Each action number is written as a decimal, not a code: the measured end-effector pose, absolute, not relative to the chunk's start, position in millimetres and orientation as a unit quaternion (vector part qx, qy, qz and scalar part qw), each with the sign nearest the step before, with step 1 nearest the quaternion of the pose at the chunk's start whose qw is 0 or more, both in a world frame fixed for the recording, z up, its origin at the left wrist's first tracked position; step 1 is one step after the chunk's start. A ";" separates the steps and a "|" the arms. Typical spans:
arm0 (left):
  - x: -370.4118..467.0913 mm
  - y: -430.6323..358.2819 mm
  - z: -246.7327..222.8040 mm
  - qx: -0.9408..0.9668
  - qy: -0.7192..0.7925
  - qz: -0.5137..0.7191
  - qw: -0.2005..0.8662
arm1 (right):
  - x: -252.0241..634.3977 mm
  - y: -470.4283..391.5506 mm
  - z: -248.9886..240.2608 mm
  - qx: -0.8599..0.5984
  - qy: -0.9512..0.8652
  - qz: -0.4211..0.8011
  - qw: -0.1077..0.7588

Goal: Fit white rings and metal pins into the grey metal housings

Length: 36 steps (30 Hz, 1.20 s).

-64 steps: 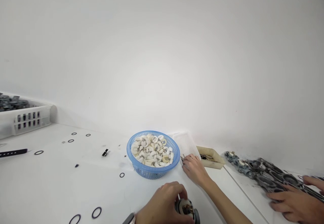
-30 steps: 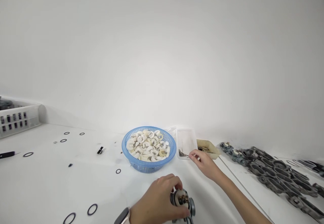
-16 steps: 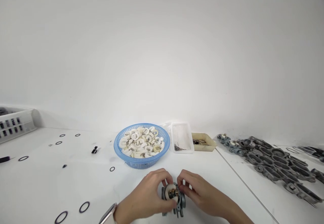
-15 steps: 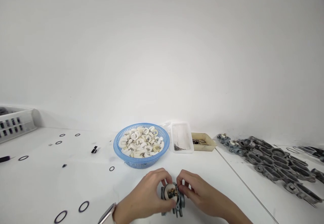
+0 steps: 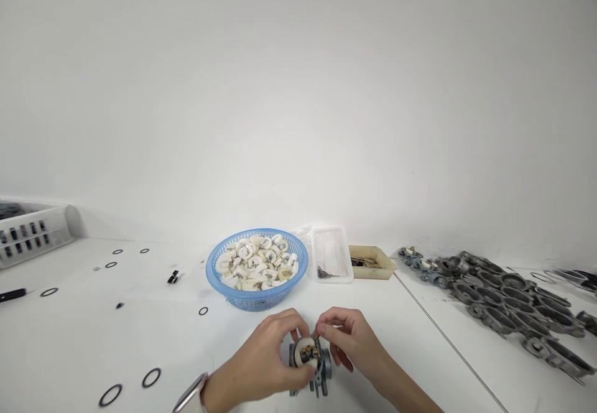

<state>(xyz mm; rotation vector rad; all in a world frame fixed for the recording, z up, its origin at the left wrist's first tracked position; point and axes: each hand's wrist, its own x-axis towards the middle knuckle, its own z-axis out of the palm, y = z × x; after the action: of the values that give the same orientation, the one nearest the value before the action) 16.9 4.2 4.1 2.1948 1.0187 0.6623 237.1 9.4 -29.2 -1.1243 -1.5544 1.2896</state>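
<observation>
A grey metal carburetor body [image 5: 323, 371] stands near the front edge of my view, its open side facing up. Set in it is a whitish ring-shaped float [image 5: 301, 348] with brass parts in the middle. My left hand [image 5: 268, 358] is closed around the carburetor's left side, its thumb across the front and its fingers behind. My right hand [image 5: 355, 343] pinches at the back right rim with thumb and forefinger. Whatever lies between those fingertips is too small to make out. The other right fingers curl beside the body.
Behind my hands sit a blue basket [image 5: 258, 300] of white floats, a clear tray [image 5: 332, 248] with thin pins and a yellowish tray [image 5: 385, 265]. Carburetor parts [image 5: 508, 301] cover the right side. Rubber rings [image 5: 111, 395], a black-handled tool [image 5: 13, 295] and a white crate [image 5: 65, 226] are left.
My right hand has shifted up and left along the carburetor's rim, its fingertips now at the back. The left hand keeps its hold. The whole view has swung slightly.
</observation>
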 end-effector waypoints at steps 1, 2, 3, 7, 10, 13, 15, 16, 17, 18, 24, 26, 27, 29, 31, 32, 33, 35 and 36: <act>16.8 4.1 4.4 0.832 0.386 0.251 0.311 | 236.6 9.2 -28.7 -0.443 -0.616 0.510 0.405; 16.7 4.2 4.5 0.833 0.385 0.251 0.310 | 236.3 9.2 -28.8 -0.441 -0.619 0.508 0.406; 16.5 4.5 4.3 0.834 0.384 0.250 0.309 | 236.1 9.5 -29.5 -0.439 -0.620 0.505 0.409; 15.9 6.4 1.1 0.835 0.379 0.255 0.307 | 236.6 11.1 -34.4 -0.433 -0.612 0.504 0.430; 16.0 7.4 -1.7 0.837 0.370 0.263 0.306 | 236.5 10.9 -36.0 -0.440 -0.606 0.498 0.437; 16.4 7.7 -3.4 0.837 0.369 0.268 0.302 | 235.0 10.0 -36.4 -0.449 -0.604 0.488 0.441; 16.7 7.6 -3.9 0.838 0.370 0.271 0.297 | 233.8 9.3 -37.0 -0.452 -0.607 0.483 0.441; 16.8 7.6 -4.0 0.838 0.369 0.271 0.296 | 233.2 8.9 -37.2 -0.455 -0.608 0.479 0.440; 16.8 7.5 -3.9 0.839 0.370 0.270 0.295 | 232.5 8.4 -37.3 -0.460 -0.607 0.475 0.440; 16.9 7.4 -3.6 0.838 0.370 0.268 0.297 | 231.8 8.0 -37.2 -0.467 -0.605 0.471 0.440; 17.1 5.6 0.3 0.836 0.372 0.262 0.306 | 226.5 6.3 -35.5 -0.498 -0.588 0.455 0.445; 17.5 5.6 1.0 0.836 0.371 0.261 0.308 | 224.8 6.0 -35.2 -0.504 -0.583 0.453 0.448; 17.7 5.8 0.9 0.836 0.371 0.263 0.307 | 224.1 5.9 -35.0 -0.506 -0.581 0.454 0.447; 18.2 6.5 -0.4 0.835 0.374 0.266 0.303 | 223.1 5.2 -34.2 -0.508 -0.578 0.457 0.445; 18.5 7.3 -2.4 0.833 0.379 0.266 0.302 | 222.7 4.3 -33.1 -0.510 -0.579 0.457 0.443; 18.5 7.7 -3.4 0.832 0.381 0.265 0.303 | 222.6 3.9 -32.6 -0.510 -0.580 0.456 0.441; 18.6 8.1 -4.2 0.831 0.383 0.264 0.304 | 222.7 3.5 -32.0 -0.510 -0.581 0.457 0.439; 18.5 8.8 -5.2 0.831 0.380 0.267 0.306 | 223.2 2.8 -30.8 -0.507 -0.583 0.462 0.436; 18.4 9.0 -5.4 0.831 0.378 0.269 0.306 | 223.6 2.6 -29.9 -0.503 -0.584 0.465 0.436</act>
<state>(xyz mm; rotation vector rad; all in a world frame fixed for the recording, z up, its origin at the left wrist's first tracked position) 18.4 9.0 -5.4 2.1995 1.0014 0.7125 223.6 2.6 -29.9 -1.2517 -1.4541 1.1563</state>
